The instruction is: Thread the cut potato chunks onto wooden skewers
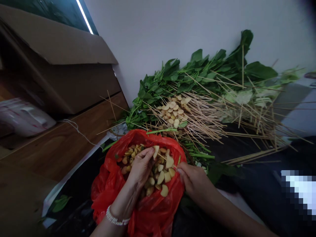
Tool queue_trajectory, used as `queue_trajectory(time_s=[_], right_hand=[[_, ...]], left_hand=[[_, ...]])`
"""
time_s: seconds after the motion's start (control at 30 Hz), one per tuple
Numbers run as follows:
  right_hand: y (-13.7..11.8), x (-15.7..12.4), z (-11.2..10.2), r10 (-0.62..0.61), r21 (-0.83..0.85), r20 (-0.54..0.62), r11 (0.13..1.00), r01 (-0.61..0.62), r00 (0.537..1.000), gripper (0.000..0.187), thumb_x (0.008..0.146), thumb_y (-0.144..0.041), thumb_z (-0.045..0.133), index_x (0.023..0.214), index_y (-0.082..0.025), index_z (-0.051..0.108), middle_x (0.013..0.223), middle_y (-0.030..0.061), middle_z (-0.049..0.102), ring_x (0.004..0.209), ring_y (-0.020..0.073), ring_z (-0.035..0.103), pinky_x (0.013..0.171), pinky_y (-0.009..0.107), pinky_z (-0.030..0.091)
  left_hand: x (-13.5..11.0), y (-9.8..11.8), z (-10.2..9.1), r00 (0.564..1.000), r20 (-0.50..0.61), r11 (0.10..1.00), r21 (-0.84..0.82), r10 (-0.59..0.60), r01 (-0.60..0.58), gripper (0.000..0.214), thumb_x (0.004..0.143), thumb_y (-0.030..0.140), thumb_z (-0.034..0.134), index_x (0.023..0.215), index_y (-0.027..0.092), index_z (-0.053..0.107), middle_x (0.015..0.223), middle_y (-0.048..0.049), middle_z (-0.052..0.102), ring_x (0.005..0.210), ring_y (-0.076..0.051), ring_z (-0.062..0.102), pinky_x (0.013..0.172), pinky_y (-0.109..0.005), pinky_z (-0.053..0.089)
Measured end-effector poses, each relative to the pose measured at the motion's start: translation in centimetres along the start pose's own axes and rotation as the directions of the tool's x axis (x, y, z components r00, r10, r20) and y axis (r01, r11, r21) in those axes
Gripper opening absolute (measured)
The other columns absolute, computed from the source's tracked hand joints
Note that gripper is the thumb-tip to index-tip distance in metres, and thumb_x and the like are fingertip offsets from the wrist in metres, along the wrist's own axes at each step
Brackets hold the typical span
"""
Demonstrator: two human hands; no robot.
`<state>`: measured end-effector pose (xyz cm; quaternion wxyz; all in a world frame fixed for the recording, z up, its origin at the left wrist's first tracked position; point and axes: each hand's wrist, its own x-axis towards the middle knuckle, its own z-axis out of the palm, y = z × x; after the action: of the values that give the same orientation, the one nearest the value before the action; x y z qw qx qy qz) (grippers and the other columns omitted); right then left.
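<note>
A red plastic bag (108, 184) lies open in front of me, full of pale potato slices (161, 177). My left hand (140, 166), with a bead bracelet on the wrist, reaches into the bag and pinches one slice (155, 151) at its fingertips. My right hand (195, 181) rests at the bag's right rim, fingers closed on a thin bamboo skewer (170, 162) that points toward the pinched slice.
Behind the bag lie a heap of loose bamboo skewers (222, 121), skewered potato slices (175, 110) and leafy greens (204, 72) against a white wall. A cardboard box (61, 65) stands on a wooden surface (56, 148) at left, with a white bag (22, 117).
</note>
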<state>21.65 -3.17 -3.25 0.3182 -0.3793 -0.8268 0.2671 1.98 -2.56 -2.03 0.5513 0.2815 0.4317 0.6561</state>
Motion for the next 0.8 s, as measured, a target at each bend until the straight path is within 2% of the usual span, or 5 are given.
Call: queue_trajectory(time_s=[0.2, 0.33, 0.5, 0.7, 0.8], right_hand=[[0.11, 0.03, 0.04, -0.058, -0.031, -0.096, 0.998, 0.055, 0.994, 0.028, 0.096, -0.021, 0.034, 0.077, -0.019, 0.054, 0.071, 0.0039, 0.061, 0.065, 0.0168, 0.059, 0.063, 0.026, 0.04], [0.06, 0.06, 0.07, -0.042, -0.021, -0.087, 0.999, 0.041, 0.995, 0.028, 0.096, -0.022, 0.034, 0.077, -0.019, 0.054, 0.071, 0.004, 0.061, 0.065, 0.0165, 0.059, 0.063, 0.026, 0.04], [-0.39, 0.27, -0.23, 0.001, 0.072, -0.018, 0.997, 0.0, 1.0, 0.028, 0.095, -0.02, 0.036, 0.071, -0.021, 0.051, 0.062, -0.0009, 0.058, 0.056, 0.0141, 0.055, 0.056, 0.025, 0.036], [-0.12, 0.16, 0.12, -0.038, 0.056, -0.129, 0.997, 0.045, 0.991, 0.025, 0.094, -0.019, 0.039, 0.078, -0.02, 0.058, 0.07, 0.0016, 0.063, 0.063, 0.0149, 0.059, 0.061, 0.024, 0.04], [-0.02, 0.1, 0.38, -0.055, 0.042, -0.119, 0.997, 0.06, 0.991, 0.025, 0.095, -0.018, 0.039, 0.079, -0.019, 0.058, 0.069, 0.0012, 0.062, 0.061, 0.0145, 0.059, 0.06, 0.024, 0.04]], left_hand=[[-0.07, -0.19, 0.2, 1.0, 0.007, 1.0, -0.007, -0.005, 0.005, 0.022, 0.061, 0.03, 0.085, 0.068, 0.013, 0.072, 0.06, 0.0032, 0.059, 0.055, -0.005, 0.047, 0.059, -0.016, 0.042], [-0.12, -0.28, 0.24, 1.0, 0.023, 1.0, -0.01, -0.013, 0.013, 0.023, 0.062, 0.03, 0.085, 0.068, 0.012, 0.071, 0.061, 0.003, 0.059, 0.055, -0.005, 0.046, 0.058, -0.016, 0.042], [-0.22, -0.41, 0.28, 1.0, 0.006, 1.0, 0.0, -0.027, 0.027, 0.023, 0.06, 0.029, 0.086, 0.068, 0.013, 0.072, 0.065, 0.0018, 0.061, 0.056, -0.005, 0.048, 0.057, -0.017, 0.042], [-0.19, -0.32, 0.43, 0.999, 0.038, 1.0, 0.002, -0.016, 0.016, 0.023, 0.06, 0.03, 0.086, 0.065, 0.013, 0.071, 0.061, 0.0023, 0.059, 0.056, -0.006, 0.048, 0.058, -0.018, 0.042], [-0.41, -0.32, 0.51, 0.999, 0.046, 1.0, 0.016, -0.018, 0.017, 0.023, 0.061, 0.03, 0.085, 0.066, 0.014, 0.07, 0.061, 0.0026, 0.059, 0.055, -0.006, 0.048, 0.058, -0.018, 0.042]])
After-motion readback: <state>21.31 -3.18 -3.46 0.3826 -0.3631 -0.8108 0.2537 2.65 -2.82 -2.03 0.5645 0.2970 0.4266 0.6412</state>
